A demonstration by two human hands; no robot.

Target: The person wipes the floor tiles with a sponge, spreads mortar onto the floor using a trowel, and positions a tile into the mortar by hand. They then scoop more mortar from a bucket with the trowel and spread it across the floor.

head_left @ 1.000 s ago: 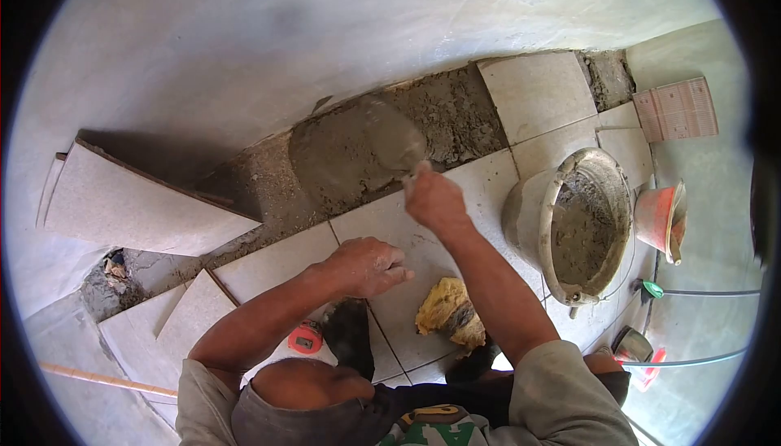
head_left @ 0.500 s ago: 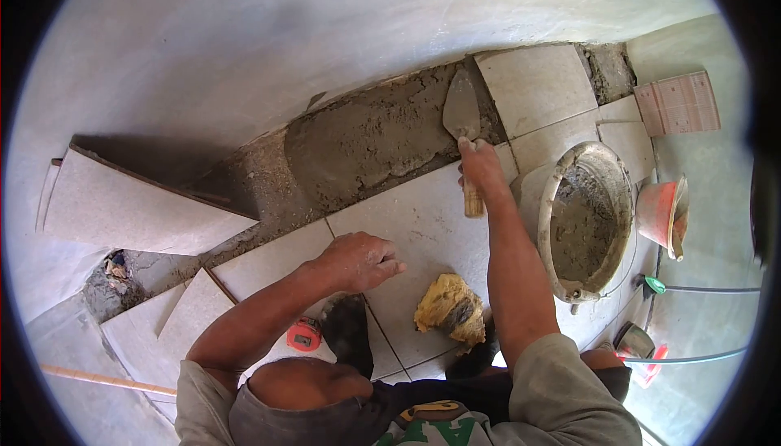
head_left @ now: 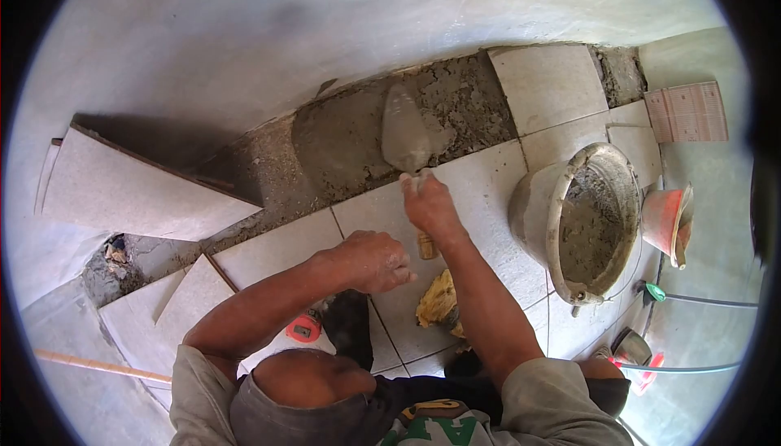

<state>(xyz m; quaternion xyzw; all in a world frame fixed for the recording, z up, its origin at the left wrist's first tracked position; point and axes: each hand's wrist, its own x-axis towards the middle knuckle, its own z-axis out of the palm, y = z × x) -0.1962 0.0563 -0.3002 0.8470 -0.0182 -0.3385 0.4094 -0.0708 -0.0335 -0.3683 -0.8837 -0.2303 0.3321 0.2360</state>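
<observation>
My right hand (head_left: 429, 203) grips the wooden handle of a pointed trowel (head_left: 404, 133). The trowel's blade lies over the wet mortar (head_left: 338, 141) in the strip between the wall and the floor tiles. To the left, my left hand (head_left: 373, 262) hangs above the tiles with its fingers curled in; I see nothing in it. A yellow sponge (head_left: 438, 299) sits on the tiles below, partly covered by my right forearm. Right of my forearm stands a bucket (head_left: 533, 210) with grey mortar inside.
A laid tile (head_left: 549, 88) borders the mortar on the right. Cut tiles (head_left: 138, 202) lean by the wall at left. A red tape measure (head_left: 304, 327) lies near my foot. A small red bucket (head_left: 661, 220) and a ribbed tile piece (head_left: 687, 112) are at right.
My right hand and the trowel have moved left across the mortar, leaving a rougher surface on the right. My left hand has shifted slightly right. The forearm now covers part of the sponge.
</observation>
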